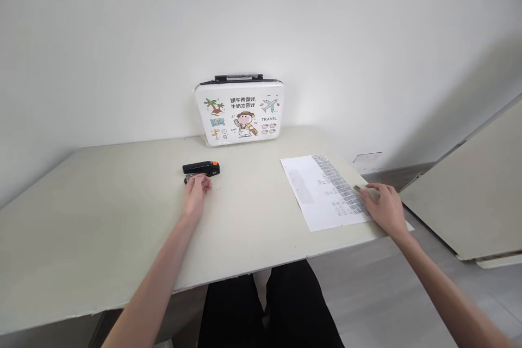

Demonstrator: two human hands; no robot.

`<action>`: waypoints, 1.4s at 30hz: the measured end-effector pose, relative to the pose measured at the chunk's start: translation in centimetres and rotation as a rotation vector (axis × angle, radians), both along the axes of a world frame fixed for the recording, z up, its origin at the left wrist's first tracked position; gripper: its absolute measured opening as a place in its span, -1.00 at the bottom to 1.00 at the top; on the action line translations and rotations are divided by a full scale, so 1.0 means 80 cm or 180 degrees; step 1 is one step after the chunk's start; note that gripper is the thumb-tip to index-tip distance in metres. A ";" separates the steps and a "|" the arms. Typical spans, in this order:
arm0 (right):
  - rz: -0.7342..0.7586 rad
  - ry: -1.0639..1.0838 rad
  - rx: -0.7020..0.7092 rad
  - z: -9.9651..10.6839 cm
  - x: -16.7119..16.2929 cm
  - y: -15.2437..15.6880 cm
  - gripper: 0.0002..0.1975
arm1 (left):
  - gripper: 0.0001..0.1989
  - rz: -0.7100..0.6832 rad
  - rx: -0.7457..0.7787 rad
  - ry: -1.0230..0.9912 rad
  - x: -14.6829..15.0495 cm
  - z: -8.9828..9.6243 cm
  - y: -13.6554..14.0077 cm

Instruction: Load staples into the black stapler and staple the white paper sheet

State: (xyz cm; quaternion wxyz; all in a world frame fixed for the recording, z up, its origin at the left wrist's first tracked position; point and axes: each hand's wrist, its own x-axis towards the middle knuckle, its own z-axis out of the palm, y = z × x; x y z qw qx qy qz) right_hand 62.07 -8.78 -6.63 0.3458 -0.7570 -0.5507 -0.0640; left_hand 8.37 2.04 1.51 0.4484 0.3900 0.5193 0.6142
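A black stapler point(202, 167) with an orange tab lies on the table, its top arm pointing left. At its near side my left hand point(196, 191) has its fingers curled against the lower part. A small dark green piece point(357, 188) shows at the thumb and forefinger of my right hand point(385, 207), too small to name. That hand rests at the right edge of a printed paper sheet point(302, 185), covering part of it. The sheet lies flat and carries a band of grey printed blocks along its right side.
A white cartoon-printed case point(240, 114) with a black handle stands upright against the wall point(122, 38) at the table's back. The pale table point(101, 217) ends at its front edge above my legs point(265, 304). A pale panel point(468, 190) stands on the floor at right.
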 end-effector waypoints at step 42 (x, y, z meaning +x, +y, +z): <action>0.0766 -0.0121 -0.0318 0.018 -0.238 -0.044 -0.31 | -0.54 -0.0765 -0.0161 0.2705 0.015 0.015 -0.176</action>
